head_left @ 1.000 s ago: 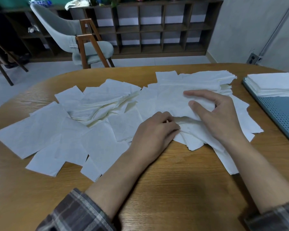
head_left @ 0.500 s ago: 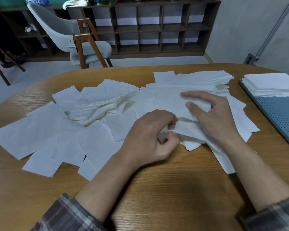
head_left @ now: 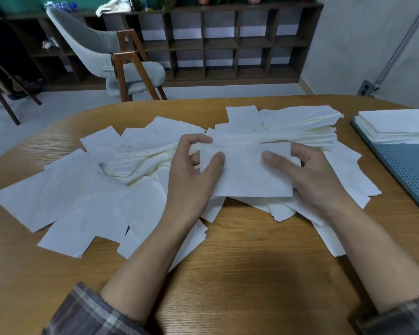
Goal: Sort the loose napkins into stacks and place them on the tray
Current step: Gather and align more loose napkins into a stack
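Presently the left hand [head_left: 191,182] and right hand [head_left: 311,182] both pinch a napkin [head_left: 247,176] over the pile [head_left: 131,163], where clinging sheets might lift along and scatter.

Views: one, head-worn, wide-angle. We look forward and down over the desk [head_left: 252,262] from its near edge, close enough that our sleeves [head_left: 90,313] fill the bottom corners. Mid-frame: left hand [head_left: 191,180], right hand [head_left: 310,180], napkin [head_left: 247,175] between them. Right margin: tray [head_left: 406,170], cropped by the frame. Far field, beyond the desk's far edge: chair [head_left: 102,44], shelf [head_left: 228,44], floor [head_left: 58,107].
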Motion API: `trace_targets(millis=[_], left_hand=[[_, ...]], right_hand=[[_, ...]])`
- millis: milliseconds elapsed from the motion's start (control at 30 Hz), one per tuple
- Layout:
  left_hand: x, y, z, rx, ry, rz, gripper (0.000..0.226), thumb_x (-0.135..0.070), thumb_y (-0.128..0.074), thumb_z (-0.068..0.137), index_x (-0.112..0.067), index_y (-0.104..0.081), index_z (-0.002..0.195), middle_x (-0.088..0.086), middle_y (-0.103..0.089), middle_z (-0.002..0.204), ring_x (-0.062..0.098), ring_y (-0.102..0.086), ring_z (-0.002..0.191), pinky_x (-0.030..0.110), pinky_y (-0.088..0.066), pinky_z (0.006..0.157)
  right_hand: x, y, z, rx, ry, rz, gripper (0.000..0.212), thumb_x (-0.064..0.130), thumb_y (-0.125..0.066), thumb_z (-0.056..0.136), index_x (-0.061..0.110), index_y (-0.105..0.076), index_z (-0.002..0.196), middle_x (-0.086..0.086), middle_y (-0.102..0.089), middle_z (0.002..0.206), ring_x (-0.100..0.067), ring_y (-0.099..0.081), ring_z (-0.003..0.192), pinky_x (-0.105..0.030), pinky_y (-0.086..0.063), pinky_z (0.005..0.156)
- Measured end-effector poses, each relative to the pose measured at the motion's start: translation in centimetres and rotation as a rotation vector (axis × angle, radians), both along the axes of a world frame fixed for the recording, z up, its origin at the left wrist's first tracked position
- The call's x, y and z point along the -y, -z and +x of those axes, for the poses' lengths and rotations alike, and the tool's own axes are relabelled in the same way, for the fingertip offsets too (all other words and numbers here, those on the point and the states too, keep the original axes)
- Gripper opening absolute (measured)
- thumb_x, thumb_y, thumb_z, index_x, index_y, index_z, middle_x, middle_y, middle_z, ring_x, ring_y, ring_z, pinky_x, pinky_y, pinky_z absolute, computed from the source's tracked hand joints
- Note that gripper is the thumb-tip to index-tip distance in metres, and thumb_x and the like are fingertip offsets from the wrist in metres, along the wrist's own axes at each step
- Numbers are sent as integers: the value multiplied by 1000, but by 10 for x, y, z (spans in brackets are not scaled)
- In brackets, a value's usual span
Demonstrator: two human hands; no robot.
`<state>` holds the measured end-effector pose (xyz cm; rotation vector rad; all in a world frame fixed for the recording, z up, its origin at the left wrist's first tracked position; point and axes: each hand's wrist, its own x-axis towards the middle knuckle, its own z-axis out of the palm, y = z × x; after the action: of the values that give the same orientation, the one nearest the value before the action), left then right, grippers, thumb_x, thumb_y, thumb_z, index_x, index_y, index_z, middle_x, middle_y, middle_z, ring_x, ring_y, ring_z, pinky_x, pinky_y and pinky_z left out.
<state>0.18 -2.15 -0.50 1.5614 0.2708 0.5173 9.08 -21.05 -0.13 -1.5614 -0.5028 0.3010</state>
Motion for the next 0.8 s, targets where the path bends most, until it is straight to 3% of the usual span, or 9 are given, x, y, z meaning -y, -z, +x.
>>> trace_targets(millis=[67, 167, 233, 333, 567, 700, 733, 800], left_hand=[[-1, 2, 2, 37, 46, 31, 31, -9, -71, 99, -22, -57, 123, 2, -79, 98, 19, -77, 87, 28, -58, 66], [-5, 8, 7, 70, 39, 170, 13, -7, -72, 98, -16, -73, 107, -5, -76, 107, 16, -72, 104, 33, -57, 81], [-6, 10, 8, 57, 17, 157, 13, -9, -73, 98, -18, -80, 103, -12, -77, 108, 13, -70, 110, 32, -57, 86], [-5, 10, 8, 54, 8, 94, 16, -8, -73, 98, -19, -80, 107, -13, -77, 113, 11, -71, 111, 22, -56, 78], [-3, 13, 9, 43, -6, 59, 16, -11, -76, 97, -22, -79, 109, -12, -75, 117, 12, -73, 110, 23, -59, 76], [-1, 15, 9, 67, -92, 235, 34, -21, -78, 96, -33, -68, 126, -18, -68, 126, 5, -64, 119, 26, -58, 90], [-2, 15, 9, 61, -130, 274, 41, -27, -79, 95, -37, -63, 131, -20, -64, 130, 2, -61, 121, 24, -56, 91], [-1, 10, 7, -2, -125, 221, 52, -44, -78, 93, -45, -52, 138, -20, -60, 133, -4, -59, 120, 17, -54, 90]], right_hand=[[0, 1, 1, 86, 34, -78, 17, 18, -71, 99, 25, -80, 112, 10, -79, 114, -7, -73, 109, -28, -56, 91], [1, -1, 2, 102, -18, -57, 30, 19, -72, 97, 30, -74, 125, 16, -74, 124, -4, -68, 117, -22, -55, 91], [1, -1, 2, 131, -38, -61, 41, 21, -73, 94, 36, -69, 132, 21, -69, 131, -1, -64, 120, -19, -53, 94], [0, 0, 2, 151, -63, -72, 54, 28, -75, 89, 45, -61, 139, 24, -64, 135, -1, -62, 123, -21, -53, 97], [0, 0, 1, 209, -62, -134, 76, 25, -78, 91, 58, -41, 149, 31, -50, 148, 10, -51, 131, -17, -48, 105], [-3, -2, 1, 256, -1, -163, 81, 16, -76, 94, 52, -34, 154, 48, -35, 143, 35, -37, 121, 4, -38, 93], [-2, -3, 2, 249, 12, -136, 82, 15, -76, 93, 50, -34, 155, 47, -36, 142, 35, -39, 119, 4, -38, 92], [2, -4, 3, 172, -4, 12, 85, 13, -77, 88, 46, -36, 155, 30, -50, 145, 15, -53, 128, -10, -48, 96]])
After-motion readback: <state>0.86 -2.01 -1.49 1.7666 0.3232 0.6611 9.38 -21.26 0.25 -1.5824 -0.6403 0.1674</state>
